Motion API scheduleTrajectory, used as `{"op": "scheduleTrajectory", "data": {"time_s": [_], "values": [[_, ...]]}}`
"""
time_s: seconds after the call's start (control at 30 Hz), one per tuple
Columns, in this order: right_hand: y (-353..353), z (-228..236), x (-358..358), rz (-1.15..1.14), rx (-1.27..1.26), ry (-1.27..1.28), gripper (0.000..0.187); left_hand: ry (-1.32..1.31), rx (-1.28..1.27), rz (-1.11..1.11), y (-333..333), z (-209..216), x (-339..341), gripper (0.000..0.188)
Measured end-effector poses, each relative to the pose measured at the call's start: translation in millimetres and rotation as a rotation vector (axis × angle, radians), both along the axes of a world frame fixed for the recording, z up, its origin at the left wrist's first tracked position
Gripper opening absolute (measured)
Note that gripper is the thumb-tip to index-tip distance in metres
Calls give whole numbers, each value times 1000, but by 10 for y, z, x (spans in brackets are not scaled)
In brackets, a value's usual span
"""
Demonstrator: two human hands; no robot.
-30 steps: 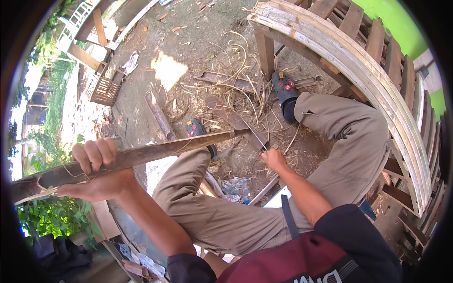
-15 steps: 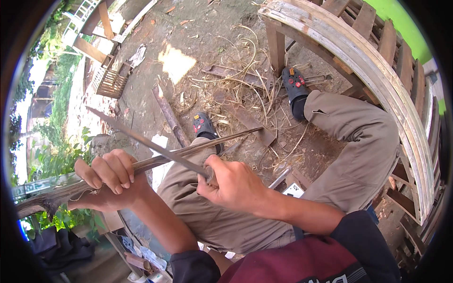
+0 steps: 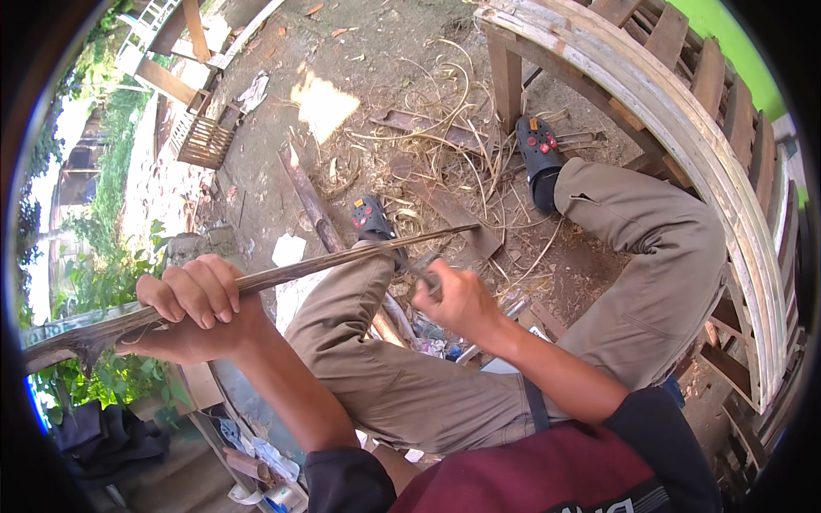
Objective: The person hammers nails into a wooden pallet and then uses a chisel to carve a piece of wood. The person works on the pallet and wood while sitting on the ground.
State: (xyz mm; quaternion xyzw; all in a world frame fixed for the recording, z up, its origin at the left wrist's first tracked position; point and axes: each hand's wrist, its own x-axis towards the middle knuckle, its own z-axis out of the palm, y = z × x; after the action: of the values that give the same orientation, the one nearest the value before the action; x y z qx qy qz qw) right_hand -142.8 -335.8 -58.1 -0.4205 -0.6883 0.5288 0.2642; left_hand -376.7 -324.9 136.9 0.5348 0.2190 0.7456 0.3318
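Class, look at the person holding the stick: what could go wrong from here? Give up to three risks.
1. The tool in the right hand appears close to the left trouser leg; a slip might hurt the leg.
2. The stick looks rough, so splinters might prick the bare left hand.
3. Loose strips near the right shoe could tangle a foot.

Dirt floor (image 3: 389, 73) (one sunlit patch (image 3: 325, 104)), green wall (image 3: 742, 56).
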Motion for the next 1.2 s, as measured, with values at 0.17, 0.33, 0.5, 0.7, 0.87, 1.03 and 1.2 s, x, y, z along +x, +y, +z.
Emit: {"op": "scheduleTrajectory", "data": {"time_s": [0.17,0.33,0.5,0.7,0.87,1.03,1.2], "values": [[201,-1382,506,-66,-340,-445,40,37,17,-105,35,46,-64,66],[79,-1195,229,-176,-195,-328,40,58,40,-244,113,-1,-185,55],[137,-1071,208,-130,-159,-365,40,11,21,-247,188,2,-274,58],[63,159,-36,-27,87,106,32,42,76,-314,199,24,51,52],[119,-766,298,-11,-153,-152,31,66,96,-422,290,76,115,46],[126,-337,242,57,-229,-199,31,48,91,-455,257,45,23,46],[32,-869,298,41,-51,-301,34,28,88,-469,299,42,70,49]]}}
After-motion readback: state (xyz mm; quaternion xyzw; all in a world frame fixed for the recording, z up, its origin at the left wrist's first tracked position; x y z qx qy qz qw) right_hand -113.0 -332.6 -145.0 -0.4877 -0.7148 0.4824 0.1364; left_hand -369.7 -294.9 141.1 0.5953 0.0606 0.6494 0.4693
